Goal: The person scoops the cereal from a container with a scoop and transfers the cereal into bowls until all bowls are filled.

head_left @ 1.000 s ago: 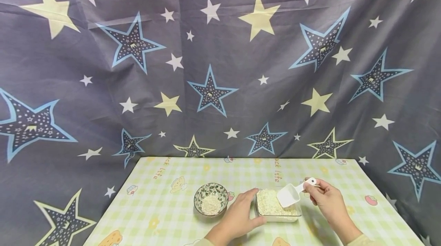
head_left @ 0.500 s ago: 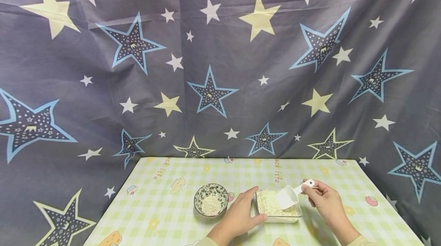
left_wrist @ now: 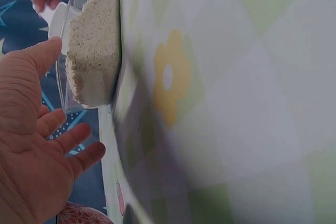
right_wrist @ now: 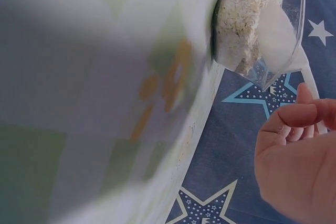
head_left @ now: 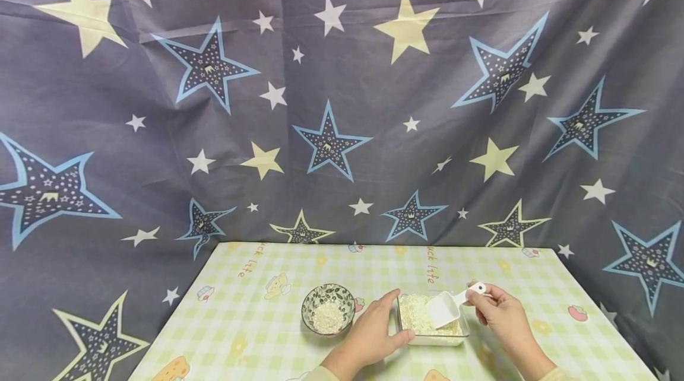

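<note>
White plastic scoop (head_left: 445, 308): one; pinched by its handle in the right hand (head_left: 499, 317); long axis runs from the handle at far right down to the bowl at near left; bowl tipped into the grain.
Right hand: fingers curled, thumb and fingertips clamped on the handle end; held just right of the clear container (head_left: 458, 336).
Left hand (head_left: 374, 330): fingers nearly straight and relaxed, spread a little; thumb against the container's near left corner, fingers along its left wall.
Clear container: one, rectangular, near the middle of the surface (head_left: 256, 333), holding pale grain (head_left: 414, 316).
Patterned bowl (head_left: 328, 308): one, round, just left of the left hand, with some of the same grain inside.
Hands: two, set apart, one on each side of the container.
Surface: green-and-white checked cloth with cartoon prints.
</note>
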`<control>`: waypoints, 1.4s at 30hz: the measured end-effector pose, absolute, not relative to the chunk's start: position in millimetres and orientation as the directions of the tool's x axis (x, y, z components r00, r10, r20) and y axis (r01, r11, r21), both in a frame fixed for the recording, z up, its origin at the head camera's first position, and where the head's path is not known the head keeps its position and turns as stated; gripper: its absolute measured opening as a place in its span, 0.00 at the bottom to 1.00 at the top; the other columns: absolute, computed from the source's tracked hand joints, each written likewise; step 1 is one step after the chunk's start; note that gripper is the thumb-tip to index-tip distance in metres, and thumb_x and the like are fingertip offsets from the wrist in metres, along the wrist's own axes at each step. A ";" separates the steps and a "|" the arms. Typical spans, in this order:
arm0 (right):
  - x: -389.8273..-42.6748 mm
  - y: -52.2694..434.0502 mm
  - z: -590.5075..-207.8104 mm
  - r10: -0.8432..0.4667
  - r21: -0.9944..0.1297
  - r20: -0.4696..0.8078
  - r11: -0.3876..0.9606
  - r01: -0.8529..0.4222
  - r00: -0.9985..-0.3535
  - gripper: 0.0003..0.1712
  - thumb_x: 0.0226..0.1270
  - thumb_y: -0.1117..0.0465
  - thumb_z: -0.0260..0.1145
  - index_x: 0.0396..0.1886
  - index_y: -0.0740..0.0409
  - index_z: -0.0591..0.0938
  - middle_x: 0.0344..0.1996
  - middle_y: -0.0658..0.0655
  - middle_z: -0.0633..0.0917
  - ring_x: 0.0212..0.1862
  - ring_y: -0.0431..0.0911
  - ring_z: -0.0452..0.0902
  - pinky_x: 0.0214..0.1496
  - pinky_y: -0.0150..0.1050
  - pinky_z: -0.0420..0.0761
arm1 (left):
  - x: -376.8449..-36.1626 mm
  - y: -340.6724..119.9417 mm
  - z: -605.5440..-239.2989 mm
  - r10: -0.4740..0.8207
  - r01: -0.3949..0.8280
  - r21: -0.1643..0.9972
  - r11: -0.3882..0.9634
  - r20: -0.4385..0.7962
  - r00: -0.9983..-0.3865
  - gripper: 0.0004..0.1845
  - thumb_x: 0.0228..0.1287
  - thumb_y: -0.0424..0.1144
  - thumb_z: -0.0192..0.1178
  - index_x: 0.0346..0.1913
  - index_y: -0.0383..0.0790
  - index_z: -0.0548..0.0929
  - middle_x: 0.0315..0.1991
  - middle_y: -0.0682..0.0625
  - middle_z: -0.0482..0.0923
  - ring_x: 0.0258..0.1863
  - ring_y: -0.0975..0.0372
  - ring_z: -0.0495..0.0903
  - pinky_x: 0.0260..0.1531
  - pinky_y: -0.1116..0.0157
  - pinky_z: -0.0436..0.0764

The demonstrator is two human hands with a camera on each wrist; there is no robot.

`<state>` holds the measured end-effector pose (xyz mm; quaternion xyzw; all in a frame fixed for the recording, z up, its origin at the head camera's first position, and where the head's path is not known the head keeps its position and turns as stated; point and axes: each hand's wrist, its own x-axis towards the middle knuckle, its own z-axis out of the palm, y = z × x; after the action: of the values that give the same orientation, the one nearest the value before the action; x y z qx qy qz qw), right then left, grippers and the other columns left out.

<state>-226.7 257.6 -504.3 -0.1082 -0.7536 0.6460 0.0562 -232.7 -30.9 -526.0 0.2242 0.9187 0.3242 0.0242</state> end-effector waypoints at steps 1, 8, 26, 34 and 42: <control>-226.7 257.7 -504.6 0.236 -0.985 -0.061 0.145 0.097 -0.970 0.08 0.77 0.60 0.70 0.45 0.61 0.86 0.23 0.44 0.89 0.22 0.37 0.71 0.26 0.30 0.72 | -232.6 -31.0 -525.7 0.429 0.395 0.610 0.687 0.099 -0.898 0.50 0.67 0.62 0.70 0.84 0.43 0.62 0.78 0.44 0.73 0.74 0.46 0.76 0.72 0.45 0.78; -227.8 261.7 -512.0 0.220 -0.977 -0.121 0.148 0.156 -0.968 0.09 0.79 0.57 0.68 0.43 0.59 0.86 0.23 0.43 0.88 0.24 0.37 0.73 0.29 0.30 0.76 | -232.4 -30.6 -524.8 0.424 0.389 0.617 0.685 0.097 -0.900 0.50 0.67 0.62 0.70 0.84 0.43 0.63 0.79 0.45 0.72 0.74 0.47 0.76 0.73 0.45 0.78; -220.2 255.7 -518.1 0.201 -0.990 -0.133 0.024 0.141 -0.971 0.06 0.79 0.56 0.68 0.47 0.54 0.86 0.25 0.46 0.89 0.24 0.37 0.71 0.28 0.30 0.75 | -233.6 -29.6 -526.7 0.415 0.379 0.616 0.691 0.091 -0.905 0.51 0.67 0.64 0.70 0.84 0.45 0.62 0.80 0.46 0.70 0.76 0.47 0.74 0.75 0.44 0.75; -222.5 254.5 -517.0 0.192 -0.965 -0.252 0.022 0.261 -0.948 0.11 0.81 0.54 0.66 0.38 0.56 0.84 0.27 0.44 0.91 0.26 0.34 0.72 0.28 0.28 0.75 | -234.9 -30.2 -528.7 0.422 0.385 0.611 0.692 0.090 -0.902 0.51 0.67 0.65 0.69 0.84 0.45 0.61 0.81 0.47 0.69 0.77 0.47 0.74 0.75 0.45 0.75; -223.8 261.1 -523.8 0.139 -0.940 -0.325 -0.158 0.303 -0.936 0.11 0.84 0.59 0.60 0.37 0.55 0.81 0.29 0.45 0.90 0.25 0.31 0.71 0.26 0.24 0.75 | -233.6 -30.0 -527.8 0.423 0.381 0.610 0.694 0.082 -0.902 0.51 0.67 0.65 0.69 0.84 0.44 0.62 0.80 0.46 0.70 0.76 0.47 0.74 0.75 0.44 0.76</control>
<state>-223.8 261.1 -523.8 -0.1709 -0.6467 0.7413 -0.0551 -233.6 -30.0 -527.8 0.2187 0.9199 0.3240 0.0324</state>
